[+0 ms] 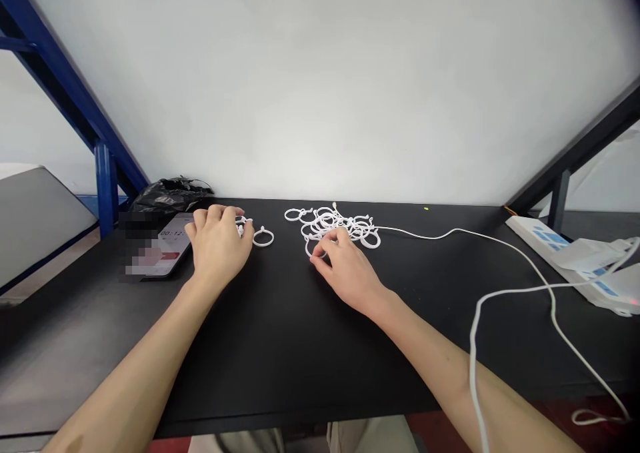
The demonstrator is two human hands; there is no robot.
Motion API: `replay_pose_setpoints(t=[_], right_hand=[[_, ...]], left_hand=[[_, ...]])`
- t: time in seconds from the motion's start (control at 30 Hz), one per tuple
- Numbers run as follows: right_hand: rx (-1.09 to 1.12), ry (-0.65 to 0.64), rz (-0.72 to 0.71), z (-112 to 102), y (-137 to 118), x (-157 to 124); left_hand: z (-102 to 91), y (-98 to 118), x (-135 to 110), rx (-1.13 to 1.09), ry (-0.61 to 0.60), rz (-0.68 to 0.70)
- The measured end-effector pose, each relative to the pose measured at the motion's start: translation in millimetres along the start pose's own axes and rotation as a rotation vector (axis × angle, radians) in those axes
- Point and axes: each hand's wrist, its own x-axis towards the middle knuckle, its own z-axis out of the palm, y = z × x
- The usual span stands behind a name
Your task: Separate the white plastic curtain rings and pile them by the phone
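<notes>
A pile of thin white rings (pixel 327 221), each with a small knob or eyelet, lies at the middle of the black table. At the pile's near edge my right hand (pixel 346 266) pinches one white ring (pixel 309 248) between thumb and fingertips. My left hand (pixel 220 240) is palm down over a few white rings at the left, its thumb apart from the fingers. The fingertips are partly hidden behind the hand, and I see no ring clearly gripped there. One loose white ring (pixel 263 238) lies flat just right of the left thumb.
A phone (pixel 173 243) showing a timer lies left of my left hand, before a crumpled black plastic bag (pixel 170 194). White power strips (pixel 565 253) sit at the right. A white cable (pixel 475 320) crosses over my right forearm. A wall closes the table's back.
</notes>
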Motion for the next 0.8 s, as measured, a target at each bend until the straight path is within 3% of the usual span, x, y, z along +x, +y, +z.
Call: replay_pose_setpoints(t=[0.07,0.2,0.27,0.37,0.5,0.67,0.8], right_hand=[[0.032,0.028,0.001,1.1,-1.9,-0.3],[0.099,0.107,-0.048,2.6,-2.9,-0.2],[0.147,0.14,-0.08,3.2,-2.6,0.2],[0.267,0.196,-0.067,4.3,-2.7,1.2],[0.479,0.262,-0.024,6.3,-5.4,1.6],[0.534,0.24,0.019,6.7,-9.2,0.8],[0.574,0.248,0.022,6.3,-10.6,1.2]], left_hand=[[-1.9,8.8,-2.8,-0.138,-0.061,0.042],[-4.5,39.2,-19.0,-0.548,-0.414,0.043],[-3.6,51.6,-27.6,-0.71,-0.504,0.032],[-1.3,58.7,-33.9,-0.832,-0.497,-0.058],[-2.3,56.9,-32.6,-0.783,-0.426,-0.161],[-6.0,59.8,-32.8,-0.809,-0.416,-0.16],[-3.7,60.5,-36.3,-0.785,-0.333,-0.092]])
